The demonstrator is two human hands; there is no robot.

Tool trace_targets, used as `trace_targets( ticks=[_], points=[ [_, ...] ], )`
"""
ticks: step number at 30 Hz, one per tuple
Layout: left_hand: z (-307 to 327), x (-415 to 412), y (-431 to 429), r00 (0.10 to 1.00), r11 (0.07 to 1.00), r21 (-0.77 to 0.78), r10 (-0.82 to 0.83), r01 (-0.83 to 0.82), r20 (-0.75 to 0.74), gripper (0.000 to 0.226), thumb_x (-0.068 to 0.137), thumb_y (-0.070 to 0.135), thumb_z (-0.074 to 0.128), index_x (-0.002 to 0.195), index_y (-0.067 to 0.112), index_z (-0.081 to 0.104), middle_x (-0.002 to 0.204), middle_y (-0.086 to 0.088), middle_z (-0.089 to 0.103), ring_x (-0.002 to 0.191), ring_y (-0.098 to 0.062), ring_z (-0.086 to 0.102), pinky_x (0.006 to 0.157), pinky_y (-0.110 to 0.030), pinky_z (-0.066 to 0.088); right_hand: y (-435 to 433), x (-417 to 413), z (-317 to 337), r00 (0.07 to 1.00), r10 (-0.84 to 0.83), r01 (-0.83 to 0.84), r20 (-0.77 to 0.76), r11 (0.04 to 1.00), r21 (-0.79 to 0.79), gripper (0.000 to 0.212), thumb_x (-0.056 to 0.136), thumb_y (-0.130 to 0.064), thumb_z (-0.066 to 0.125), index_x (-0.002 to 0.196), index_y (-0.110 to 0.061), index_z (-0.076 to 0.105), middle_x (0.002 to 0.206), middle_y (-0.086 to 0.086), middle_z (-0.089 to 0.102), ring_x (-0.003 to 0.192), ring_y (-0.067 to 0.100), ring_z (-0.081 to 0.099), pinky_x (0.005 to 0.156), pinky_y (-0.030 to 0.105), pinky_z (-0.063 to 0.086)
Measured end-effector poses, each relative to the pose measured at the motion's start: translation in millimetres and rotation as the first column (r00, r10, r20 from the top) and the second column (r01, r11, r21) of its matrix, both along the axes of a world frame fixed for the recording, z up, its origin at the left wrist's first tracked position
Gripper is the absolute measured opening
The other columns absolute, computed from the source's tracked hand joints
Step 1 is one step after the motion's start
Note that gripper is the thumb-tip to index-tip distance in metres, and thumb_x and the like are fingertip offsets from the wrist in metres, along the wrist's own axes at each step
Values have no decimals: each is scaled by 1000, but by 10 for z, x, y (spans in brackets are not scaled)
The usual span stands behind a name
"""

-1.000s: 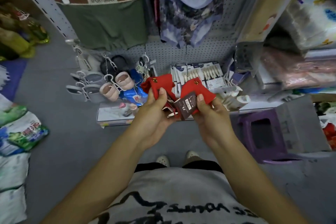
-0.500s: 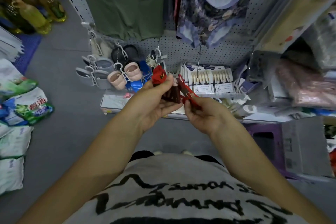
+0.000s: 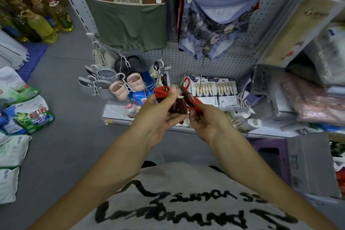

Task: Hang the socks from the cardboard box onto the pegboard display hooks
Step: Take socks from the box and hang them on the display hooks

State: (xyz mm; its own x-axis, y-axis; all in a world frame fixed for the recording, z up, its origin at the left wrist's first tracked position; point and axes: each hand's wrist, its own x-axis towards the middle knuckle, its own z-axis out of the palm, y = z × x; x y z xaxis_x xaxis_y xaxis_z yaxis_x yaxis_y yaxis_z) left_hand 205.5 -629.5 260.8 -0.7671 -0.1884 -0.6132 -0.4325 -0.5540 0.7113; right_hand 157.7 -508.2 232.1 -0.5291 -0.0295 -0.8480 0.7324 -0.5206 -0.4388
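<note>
While both hands are raised in front of the lower part of the pegboard (image 3: 186, 58), they hold one pair of red socks (image 3: 162, 92) between them, clear of every hook. The left hand (image 3: 158, 117) has its fingers (image 3: 172, 93) curled round the left sock and the dark brown card label (image 3: 177, 107), with the thumb pressed on top of the red fabric. The right hand (image 3: 208, 124) pinches the other red sock with its fingers (image 3: 194, 115) bent tight, just right of the label. A red plastic hook (image 3: 186, 82) stands up from the pair, near the pegboard but not on any peg that can be made out.

Beyond the hands, carded packs of small pale items (image 3: 214, 92) hang to the right, and pink socks (image 3: 127, 84) and grey socks (image 3: 104, 85) hang on white hangers to the left. Higher on the board hang green boxer briefs (image 3: 128, 24) and floral briefs (image 3: 214, 30). A white shelf (image 3: 270, 132) runs along the foot of the board.

At the near right a box (image 3: 313, 164) stands beside a purple stool (image 3: 270, 153); its contents cannot be seen. Detergent bags (image 3: 33, 114) lie on the grey floor at the left, and oil bottles (image 3: 41, 24) stand at the far left.
</note>
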Motion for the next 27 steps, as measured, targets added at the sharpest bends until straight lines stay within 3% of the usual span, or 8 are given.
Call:
trace_targets(
  ticks=[5,9,13,15,17,20,24,27],
  points=[
    [-32,-77,-100,994,993,-52,107,-106,19,45,90,35,74,122,7,58,116,-18,71,91,-30,77,72,-32,62,116,-122,84,995,10,-10,-98,1000,3,11,89,-6,72,92,4,68,80,13,68,62,15,67,49,17,55],
    [18,-142,-169,977,978,32,209,-207,-48,51,92,28,73,133,17,46,127,-21,64,90,-33,77,72,-35,63,152,-214,172,970,-49,64,-237,996,57,54,85,-5,77,128,-9,43,105,25,65,80,25,75,61,28,63],
    [68,-186,-211,950,965,44,264,-260,-165,83,98,21,65,150,53,9,143,-22,49,95,-37,75,76,-41,63,143,-254,329,924,63,-55,-376,998,32,32,93,-7,67,124,-7,58,110,21,69,74,17,76,66,21,61],
    [102,-193,-241,945,971,70,239,-229,-225,84,102,20,58,150,60,1,153,-23,40,100,-38,74,80,-40,62,144,-304,389,907,106,-118,-407,993,-6,30,92,-3,66,121,-10,64,110,16,70,75,13,76,67,19,59],
    [159,-185,-266,937,975,107,216,-194,-274,67,106,19,49,152,55,16,154,-21,40,102,-38,73,81,-39,62,152,-360,417,901,130,-169,-414,984,-60,34,91,0,65,123,-12,66,112,15,72,88,16,76,73,21,60],
    [228,-159,-273,945,989,61,147,-135,-293,35,107,24,42,142,20,49,140,-30,53,104,-37,73,85,-37,62,150,-417,434,905,127,-201,-406,969,-146,35,92,2,62,126,-6,65,117,19,72,105,24,72,84,27,60],
    [206,-127,-254,947,990,18,137,-138,-290,53,95,38,51,135,3,48,128,-28,65,112,-32,71,98,-38,56,149,-456,498,913,107,-234,-393,927,-291,33,92,-2,61,124,7,62,118,23,70,108,26,70,85,26,60],
    [184,-96,-229,948,995,3,95,-98,-305,50,93,33,53,128,-2,53,128,-20,68,119,-27,67,104,-37,50,189,-495,553,905,125,-285,-407,889,-359,45,80,-6,70,121,11,60,117,23,70,109,25,71,86,26,59]
  ],
)
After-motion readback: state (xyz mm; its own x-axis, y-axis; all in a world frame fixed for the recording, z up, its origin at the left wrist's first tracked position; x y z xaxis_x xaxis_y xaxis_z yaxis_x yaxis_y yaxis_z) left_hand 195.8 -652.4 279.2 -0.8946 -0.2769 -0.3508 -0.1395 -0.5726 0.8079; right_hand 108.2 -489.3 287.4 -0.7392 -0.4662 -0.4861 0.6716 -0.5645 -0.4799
